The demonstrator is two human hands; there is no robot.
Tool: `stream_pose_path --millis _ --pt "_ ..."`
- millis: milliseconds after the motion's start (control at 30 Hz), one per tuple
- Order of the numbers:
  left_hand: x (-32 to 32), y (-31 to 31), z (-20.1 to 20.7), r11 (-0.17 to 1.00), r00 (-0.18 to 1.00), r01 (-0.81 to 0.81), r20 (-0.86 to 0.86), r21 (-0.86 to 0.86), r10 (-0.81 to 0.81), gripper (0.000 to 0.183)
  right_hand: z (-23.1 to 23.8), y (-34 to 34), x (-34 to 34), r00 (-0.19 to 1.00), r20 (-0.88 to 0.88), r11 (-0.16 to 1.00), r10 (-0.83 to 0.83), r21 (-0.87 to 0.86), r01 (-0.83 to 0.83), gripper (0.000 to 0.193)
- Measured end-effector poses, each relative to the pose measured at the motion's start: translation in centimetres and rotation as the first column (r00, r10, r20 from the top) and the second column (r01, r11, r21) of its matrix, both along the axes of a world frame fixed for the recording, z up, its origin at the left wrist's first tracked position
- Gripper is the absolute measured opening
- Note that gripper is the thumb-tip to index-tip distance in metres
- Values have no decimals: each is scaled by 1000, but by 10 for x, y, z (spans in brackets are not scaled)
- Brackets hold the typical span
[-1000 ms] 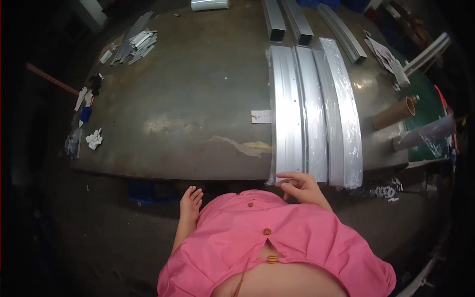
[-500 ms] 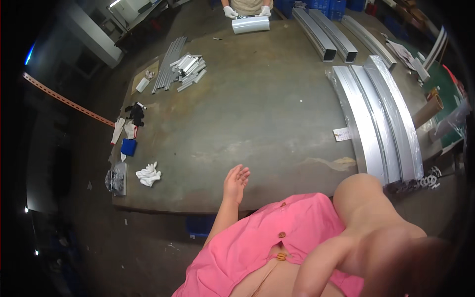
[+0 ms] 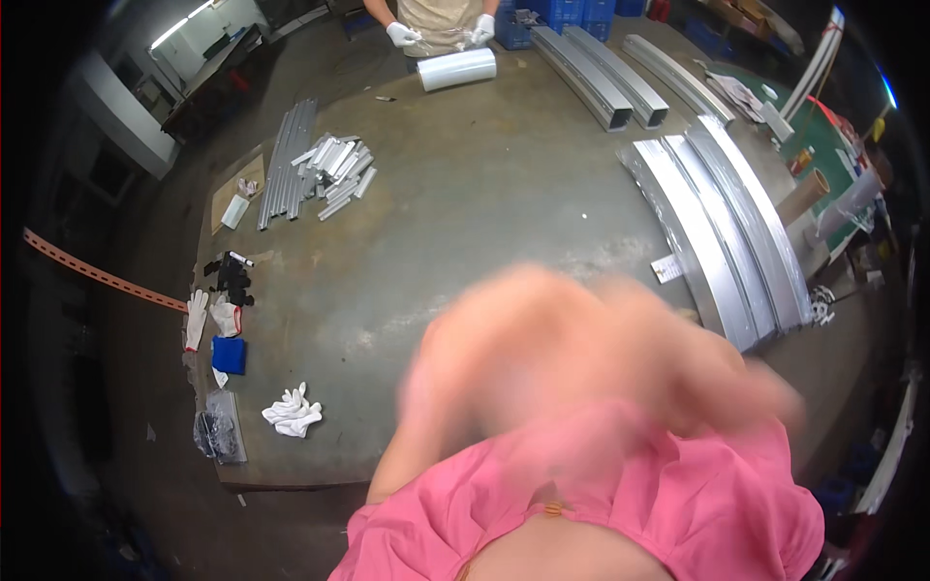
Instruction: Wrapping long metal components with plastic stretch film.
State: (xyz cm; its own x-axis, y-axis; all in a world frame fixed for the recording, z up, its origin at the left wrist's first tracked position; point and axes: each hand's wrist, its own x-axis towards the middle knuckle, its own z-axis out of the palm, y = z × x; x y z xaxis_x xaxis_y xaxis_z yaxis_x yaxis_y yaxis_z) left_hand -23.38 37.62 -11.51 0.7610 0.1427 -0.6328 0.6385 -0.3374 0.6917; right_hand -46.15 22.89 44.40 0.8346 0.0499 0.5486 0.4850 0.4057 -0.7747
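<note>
Blurring together above the pink cloth top (image 3: 426, 513), the bare left hand (image 3: 480, 344) and the bare right hand (image 3: 678, 349) are seen close up; whether their fingers are spread, curled or gripping anything cannot be told. Nearest the right hand, long silver metal profiles wrapped in clear film (image 3: 683, 223) are laid side by side along the right part of the grey-green table (image 3: 465, 194). Crumpled white cloth gloves (image 3: 293, 413) are seen near its left front corner.
</note>
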Motion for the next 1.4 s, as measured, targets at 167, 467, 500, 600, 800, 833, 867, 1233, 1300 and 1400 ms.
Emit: stream_pose_path --millis 167,467,500,600,800,833,867,1233,1300,1400 --pt "-12 -118 207 743 903 428 208 -514 -377 35 -193 -153 103 641 -626 893 -444 -372 255 43" --pt "103 -228 177 795 701 599 543 -97 -462 79 -394 -346 167 76 -448 396 -891 -684 613 66" --pt "116 -247 175 799 660 599 596 -49 -458 86 -389 -358 178 45 -400 335 -915 -695 636 69" --pt "153 -305 174 787 537 617 714 31 -449 86 -386 -390 208 171 -517 440 -839 -459 772 64" --pt "113 -299 182 686 781 596 501 -419 -373 47 -388 -350 170 321 -651 639 -688 -332 694 52" --pt "101 -278 173 675 769 603 534 -425 -351 40 -392 -337 152 347 -616 645 -707 -362 673 48" --pt "81 -267 173 625 765 619 544 -476 -344 38 -386 -325 130 371 -645 668 -668 -300 681 46" --pt "-73 -118 201 709 875 469 386 -526 -292 42 -353 -182 -22 394 -728 712 -561 -181 679 34" --pt "-80 -105 206 661 849 514 430 -546 -306 43 -347 -172 -36 417 -702 707 -577 -175 685 31" --pt "-81 -90 206 609 845 522 457 -597 -277 42 -335 -168 -45 440 -659 689 -610 -167 705 29"
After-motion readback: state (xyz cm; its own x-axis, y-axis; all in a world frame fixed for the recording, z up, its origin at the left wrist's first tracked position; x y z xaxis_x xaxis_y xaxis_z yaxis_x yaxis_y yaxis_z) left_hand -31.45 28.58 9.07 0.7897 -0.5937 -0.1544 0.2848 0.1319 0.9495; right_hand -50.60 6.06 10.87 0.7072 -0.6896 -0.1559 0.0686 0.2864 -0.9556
